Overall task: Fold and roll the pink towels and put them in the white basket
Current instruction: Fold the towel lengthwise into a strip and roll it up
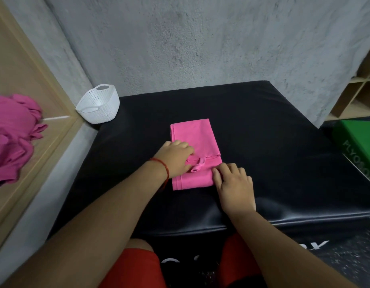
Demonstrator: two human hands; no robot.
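A pink towel (195, 140) lies folded into a narrow strip on the black padded box (263, 142), its small hanging loop showing near the middle. My left hand (176, 157) rests flat on the towel's left side, a red string round its wrist. My right hand (234, 185) presses its fingertips on the towel's near right corner, fingers slightly bent. The white woven basket (98, 104) stands tilted at the box's far left corner, against the wall, and looks empty.
A heap of more pink towels (11, 134) lies on a wooden shelf at the left. A green box (360, 142) sits to the right, with wooden cubby shelves (358, 94) behind it. A grey concrete wall closes the far side.
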